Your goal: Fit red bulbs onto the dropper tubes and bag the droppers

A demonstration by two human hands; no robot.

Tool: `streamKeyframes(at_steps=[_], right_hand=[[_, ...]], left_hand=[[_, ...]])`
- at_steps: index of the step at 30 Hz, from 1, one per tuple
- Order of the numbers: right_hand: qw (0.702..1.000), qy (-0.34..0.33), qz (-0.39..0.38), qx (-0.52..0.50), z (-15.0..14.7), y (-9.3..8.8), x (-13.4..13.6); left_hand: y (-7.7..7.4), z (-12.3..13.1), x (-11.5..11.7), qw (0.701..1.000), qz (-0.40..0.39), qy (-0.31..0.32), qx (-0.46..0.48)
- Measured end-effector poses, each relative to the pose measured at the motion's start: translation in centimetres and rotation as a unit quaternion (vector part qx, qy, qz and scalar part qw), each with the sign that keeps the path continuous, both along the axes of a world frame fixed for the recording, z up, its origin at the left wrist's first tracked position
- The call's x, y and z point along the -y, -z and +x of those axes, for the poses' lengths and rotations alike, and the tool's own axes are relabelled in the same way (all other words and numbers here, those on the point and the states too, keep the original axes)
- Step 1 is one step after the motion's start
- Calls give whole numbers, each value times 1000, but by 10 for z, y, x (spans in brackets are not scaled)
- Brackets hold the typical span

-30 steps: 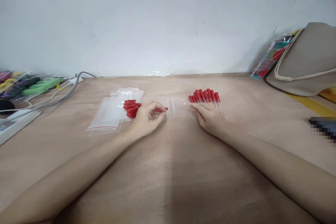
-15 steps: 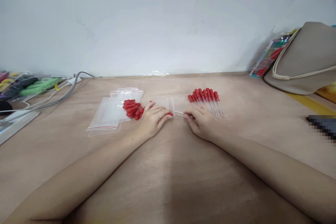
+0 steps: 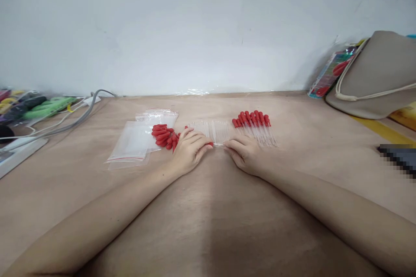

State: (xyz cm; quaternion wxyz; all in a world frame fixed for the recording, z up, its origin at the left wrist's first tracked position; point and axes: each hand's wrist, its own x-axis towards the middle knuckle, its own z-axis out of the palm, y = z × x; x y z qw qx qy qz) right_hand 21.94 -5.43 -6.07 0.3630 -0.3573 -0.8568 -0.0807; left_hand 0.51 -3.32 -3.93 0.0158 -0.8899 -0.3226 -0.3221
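My left hand (image 3: 192,151) pinches a red rubber bulb (image 3: 210,143), whose tip shows past the fingers. From the right, my right hand (image 3: 243,153) grips a clear glass dropper tube (image 3: 219,145), its near end meeting the bulb; how far it sits inside is hidden. Behind both hands lies a row of bare clear tubes (image 3: 214,129). A heap of loose red bulbs (image 3: 162,133) rests left of my left hand. Beyond my right hand, several droppers (image 3: 256,123) with red bulbs on their tubes lie side by side.
Clear zip bags (image 3: 128,140) lie flat at the left. A grey cable (image 3: 74,119), a white power strip (image 3: 22,156) and a green packaged item (image 3: 48,107) are at the far left. On the right are a beige pouch (image 3: 377,78) and a dark pixelated object (image 3: 398,158).
My right hand has shifted slightly left with the tube, closing the gap to the bulb. The tube's end now meets the bulb. My left hand stays nearly still.
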Motion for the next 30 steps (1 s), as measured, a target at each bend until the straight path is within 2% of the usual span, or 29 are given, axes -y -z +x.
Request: streamKeyframes(at_steps=[10,20,26,30], right_hand=[[998,-64,1,11,5,-4,-5],[997,-28,-20,71,4,-11,1],[996,-14,21,84,3,-14,2],[996,-10,12,83,1,-15,5]], left_hand=[[1,0,5,999,8,38,-11],[2,0,3,998,47,41,-3],[4,0,2,996,68,58,15],[2,1,3,995,76,56,22]])
